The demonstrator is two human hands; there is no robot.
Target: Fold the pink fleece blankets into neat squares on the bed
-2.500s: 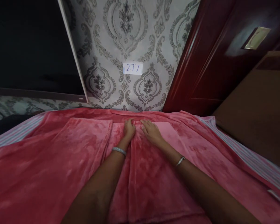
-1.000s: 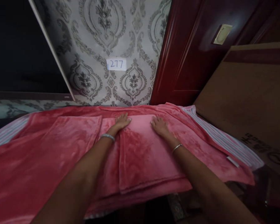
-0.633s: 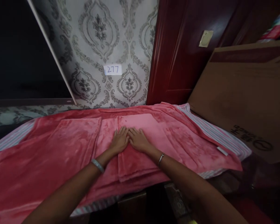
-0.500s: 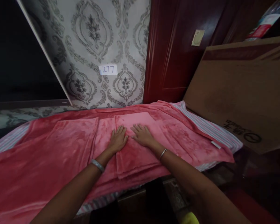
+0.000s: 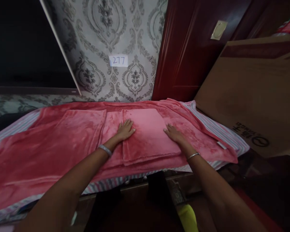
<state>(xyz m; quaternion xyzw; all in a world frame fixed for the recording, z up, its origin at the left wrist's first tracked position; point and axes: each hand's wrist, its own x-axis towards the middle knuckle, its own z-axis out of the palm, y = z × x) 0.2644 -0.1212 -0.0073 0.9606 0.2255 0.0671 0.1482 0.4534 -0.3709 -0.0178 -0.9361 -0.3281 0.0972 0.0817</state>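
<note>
- And here we are, my left hand [image 5: 125, 130] flat on the pink plush cloth [image 5: 70, 145], right at the left edge of the folded panel [image 5: 148, 135]
- My right hand [image 5: 175, 133] is over at that panel's right side, palm down, so the two hands are well apart with the panel between them
- Nothing pinched, nothing clamped: fingers loose and spread, just resting on the pile
- The pink cloth runs left to right below the papered wall [image 5: 137, 42], laid over a striped cloth [image 5: 103, 187] that peeks out along the near edge and at both ends
- What's done, by my reading: the middle panel is doubled over and lying fairly flat, near edge nearly straight, and a second flap [image 5: 84, 129] lies folded on the left
- What isn't: loose creases run along the far right, the right stretch with the white tag [image 5: 221, 145] lies outside the panel, and the far left is spread wide
- I'd call it partway, folded in the middle, loose at the ends; whether panel and flap are one piece, I can't tell
</note>
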